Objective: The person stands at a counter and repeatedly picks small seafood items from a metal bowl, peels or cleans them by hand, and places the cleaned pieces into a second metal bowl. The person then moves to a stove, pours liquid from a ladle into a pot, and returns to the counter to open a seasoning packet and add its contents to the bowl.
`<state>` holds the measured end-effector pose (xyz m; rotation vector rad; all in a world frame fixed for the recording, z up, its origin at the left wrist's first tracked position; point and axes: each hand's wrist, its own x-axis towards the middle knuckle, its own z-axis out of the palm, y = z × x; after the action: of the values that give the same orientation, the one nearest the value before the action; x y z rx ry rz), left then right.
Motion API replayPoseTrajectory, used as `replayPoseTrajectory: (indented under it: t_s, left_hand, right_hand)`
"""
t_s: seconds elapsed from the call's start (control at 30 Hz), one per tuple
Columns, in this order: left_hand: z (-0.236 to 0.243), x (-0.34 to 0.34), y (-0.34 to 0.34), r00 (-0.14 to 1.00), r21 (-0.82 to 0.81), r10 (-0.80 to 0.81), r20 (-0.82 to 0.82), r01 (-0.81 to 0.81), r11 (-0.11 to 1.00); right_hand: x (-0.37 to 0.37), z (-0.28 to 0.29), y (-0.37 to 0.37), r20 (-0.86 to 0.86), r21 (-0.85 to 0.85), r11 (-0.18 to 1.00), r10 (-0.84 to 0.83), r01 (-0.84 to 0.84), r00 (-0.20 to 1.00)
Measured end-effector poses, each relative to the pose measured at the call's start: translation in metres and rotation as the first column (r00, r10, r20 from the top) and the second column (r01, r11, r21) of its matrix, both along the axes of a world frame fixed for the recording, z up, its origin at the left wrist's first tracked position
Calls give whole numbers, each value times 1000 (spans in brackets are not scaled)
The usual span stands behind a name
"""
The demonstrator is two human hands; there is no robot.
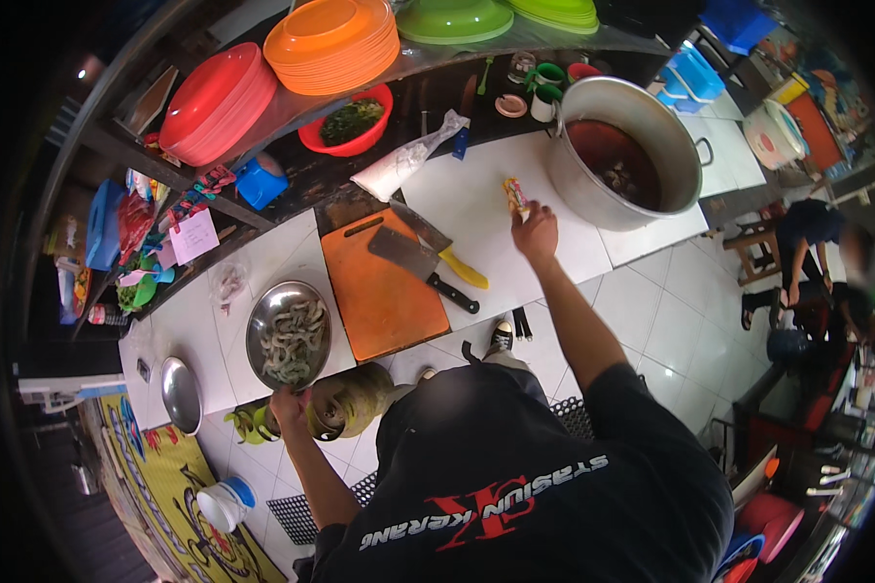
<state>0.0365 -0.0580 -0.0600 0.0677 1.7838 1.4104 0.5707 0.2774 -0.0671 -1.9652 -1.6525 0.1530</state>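
My right hand [536, 233] is over the white counter left of the big pot, its fingers closed on the end of a small yellow and red packet [514, 194]. My left hand [287, 406] is at the near rim of a metal bowl [254, 325] and seems to grip it; its fingertips are partly hidden. Grey raw shrimp [292, 335] lie in that bowl. Between my hands an orange cutting board [369, 316] carries a cleaver [408, 257] with a black handle. A knife with a yellow handle [465, 269] lies across the board's right edge.
A large metal pot [574, 155] with dark red liquid stands at the right. Behind the board are a bag of white powder [399, 170] and a red bowl of greens [384, 97]. Stacked plates [331, 44] fill the shelf above. A metal lid [181, 394] lies at left. Two people sit far right.
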Motion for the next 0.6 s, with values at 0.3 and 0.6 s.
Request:
replayPoseTrajectory:
  t_s: [0.3,0.6]
  left_hand:
    - [-12,52,-2,330,-436,-286,-900,-646,627]
    - [99,192,150,658,135,-556,-509,698,703]
  right_hand:
    - [-12,-20,56,-8,-413,907,84,-80,996]
    - [-64,119,-48,-736,-54,781,390,-622,553]
